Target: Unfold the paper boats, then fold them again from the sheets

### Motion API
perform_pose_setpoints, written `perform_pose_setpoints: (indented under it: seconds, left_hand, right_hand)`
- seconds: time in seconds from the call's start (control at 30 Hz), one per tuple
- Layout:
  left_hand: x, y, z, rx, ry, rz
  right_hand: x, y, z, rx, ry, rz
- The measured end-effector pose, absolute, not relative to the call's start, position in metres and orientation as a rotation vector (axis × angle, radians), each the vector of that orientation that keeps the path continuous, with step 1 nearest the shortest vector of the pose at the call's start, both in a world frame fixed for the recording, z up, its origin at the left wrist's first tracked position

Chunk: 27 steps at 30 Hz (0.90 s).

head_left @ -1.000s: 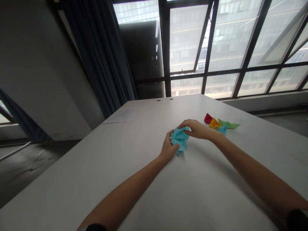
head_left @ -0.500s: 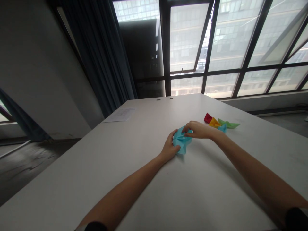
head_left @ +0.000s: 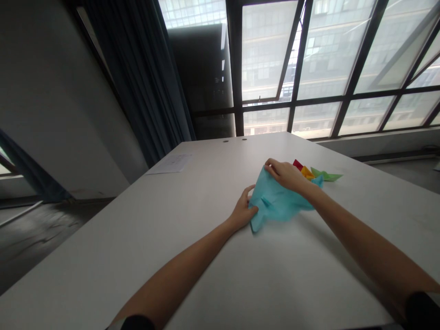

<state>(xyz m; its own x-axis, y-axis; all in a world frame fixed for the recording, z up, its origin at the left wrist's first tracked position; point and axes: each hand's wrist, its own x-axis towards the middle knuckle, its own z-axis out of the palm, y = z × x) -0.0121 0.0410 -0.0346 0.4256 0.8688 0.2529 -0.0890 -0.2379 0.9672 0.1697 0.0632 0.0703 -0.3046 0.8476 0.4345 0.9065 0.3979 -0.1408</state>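
A light-blue sheet of origami paper (head_left: 277, 200), creased and partly opened out, is stretched between my two hands above the white table. Gripping its left edge is my left hand (head_left: 243, 209), thumb on the near face and the other fingers behind. My right hand (head_left: 282, 174) pinches the top corner between thumb and fingers. The paper's right part spreads below my right wrist, and its lower edge is blurred by motion.
Folded paper pieces lie beyond my right hand: red (head_left: 297, 163), yellow (head_left: 307, 173), green (head_left: 326, 175) and light blue (head_left: 318, 181). A printed sheet (head_left: 170, 164) rests at the table's left edge. Windows and a dark curtain (head_left: 147, 82) stand behind the white table (head_left: 206, 275).
The blue paper has gone from a compact folded shape to a much wider sheet. My right hand has moved up and slightly right with its corner; my left hand has barely moved.
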Motion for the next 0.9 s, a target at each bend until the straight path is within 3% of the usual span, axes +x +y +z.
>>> perform_pose_setpoints:
  seconds: [0.53, 0.7, 0.9]
  left_hand:
    - [-0.028, 0.057, -0.023, 1.682, 1.014, 1.153]
    - [-0.030, 0.066, -0.020, 1.359, 1.220, 1.198]
    - [-0.034, 0.060, -0.007, 1.264, 1.128, 1.080]
  right_hand:
    - [0.193, 0.086, 0.052, -1.709, -1.807, -0.079]
    - [0.206, 0.101, 0.042, -1.751, -1.581, 0.066]
    - [0.226, 0.118, 0.023, -1.883, -1.477, 0.232]
